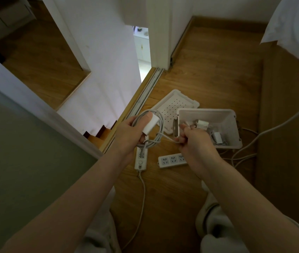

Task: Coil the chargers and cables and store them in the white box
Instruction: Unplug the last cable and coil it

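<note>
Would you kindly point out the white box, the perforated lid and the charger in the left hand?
white box [226,123]: head view, inner right wall.
perforated lid [174,106]: head view, holed middle.
charger [152,126]: head view, white body.

I found the white box [207,110] open on top and free from above, with chargers [217,138] lying in its right half. The coiled cable [161,124] gripped in my left hand [126,132] ran a strand to my right hand [194,143], barring the gap between them. The lid [172,105] lay just beside the box's far left. A power strip [171,160], a switched strip [140,161] and a loose floor cable [272,127] cluttered the near floor.
</note>
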